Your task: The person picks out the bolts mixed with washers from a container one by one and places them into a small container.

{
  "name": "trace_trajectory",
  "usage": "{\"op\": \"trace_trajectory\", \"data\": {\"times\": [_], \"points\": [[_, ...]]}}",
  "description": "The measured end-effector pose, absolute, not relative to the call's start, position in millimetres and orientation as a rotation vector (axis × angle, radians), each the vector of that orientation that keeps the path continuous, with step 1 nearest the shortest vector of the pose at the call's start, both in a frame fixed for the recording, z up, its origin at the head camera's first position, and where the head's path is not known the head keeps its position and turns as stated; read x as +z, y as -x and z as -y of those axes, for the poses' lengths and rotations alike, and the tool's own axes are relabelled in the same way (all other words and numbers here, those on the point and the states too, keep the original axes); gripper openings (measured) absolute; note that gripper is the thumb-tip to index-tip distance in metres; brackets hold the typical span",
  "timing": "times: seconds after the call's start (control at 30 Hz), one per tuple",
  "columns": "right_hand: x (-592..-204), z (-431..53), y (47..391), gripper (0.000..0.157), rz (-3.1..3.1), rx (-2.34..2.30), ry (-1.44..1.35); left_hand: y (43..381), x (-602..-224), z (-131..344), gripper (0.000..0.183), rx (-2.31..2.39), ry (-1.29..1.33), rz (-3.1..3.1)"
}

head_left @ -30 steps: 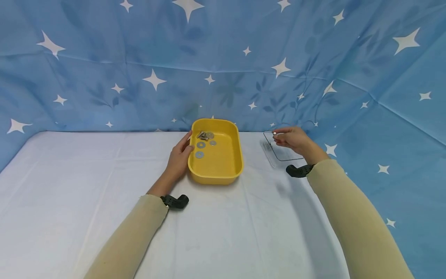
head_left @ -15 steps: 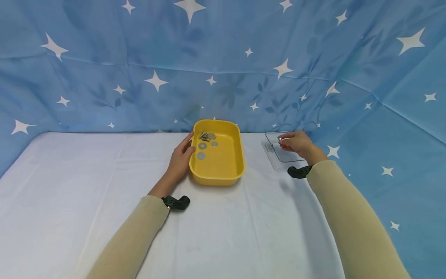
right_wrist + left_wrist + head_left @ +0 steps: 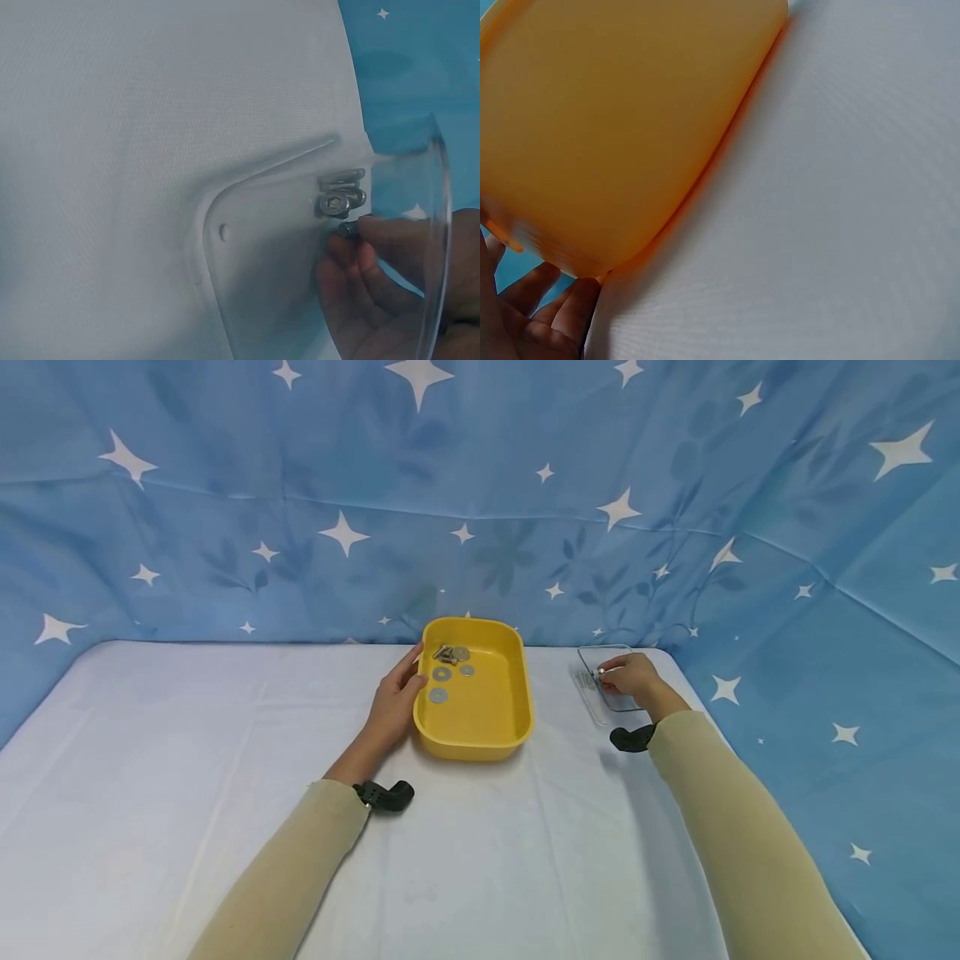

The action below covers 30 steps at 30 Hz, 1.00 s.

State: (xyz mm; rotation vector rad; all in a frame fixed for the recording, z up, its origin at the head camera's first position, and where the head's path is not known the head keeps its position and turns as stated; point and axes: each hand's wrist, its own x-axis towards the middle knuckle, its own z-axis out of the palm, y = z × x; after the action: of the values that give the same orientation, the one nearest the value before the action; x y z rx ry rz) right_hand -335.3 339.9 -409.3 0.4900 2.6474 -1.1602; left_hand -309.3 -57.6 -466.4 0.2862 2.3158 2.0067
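A yellow plastic tray (image 3: 480, 718) stands at the middle of the table's far side, and my left hand (image 3: 393, 697) grips its left wall. In the left wrist view, my left fingers (image 3: 574, 307) touch the tray's lower outer side. Several silver washers (image 3: 441, 673) and a small heap of bolts (image 3: 447, 654) lie inside the tray, towards its left. To the right is a clear plastic box (image 3: 596, 708). My right hand (image 3: 633, 679) reaches into it, pinching a small metal bolt (image 3: 347, 230) between thumb and fingertip. Beside that bolt, several socket-head bolts (image 3: 341, 199) lie on the box's floor.
A white cloth (image 3: 480, 860) covers the table. Close behind the tray and the box hangs a blue star-patterned curtain (image 3: 495, 485), which also runs along the right side. The clear box has a raised wall (image 3: 439, 247) curving around my right hand.
My right hand has come down from above the clear box's rim into the box, with the bolt between its fingers. The left hand keeps its grip on the tray.
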Motion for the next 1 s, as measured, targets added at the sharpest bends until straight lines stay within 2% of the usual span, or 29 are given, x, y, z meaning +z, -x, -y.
{"op": "trace_trajectory", "data": {"times": [1.0], "points": [[-401.5,-336.8,333.2,0.039,-2.631,-1.115,-0.541,309.0,-465.9,57.3,0.058,2.023,-0.325,-2.314]]}}
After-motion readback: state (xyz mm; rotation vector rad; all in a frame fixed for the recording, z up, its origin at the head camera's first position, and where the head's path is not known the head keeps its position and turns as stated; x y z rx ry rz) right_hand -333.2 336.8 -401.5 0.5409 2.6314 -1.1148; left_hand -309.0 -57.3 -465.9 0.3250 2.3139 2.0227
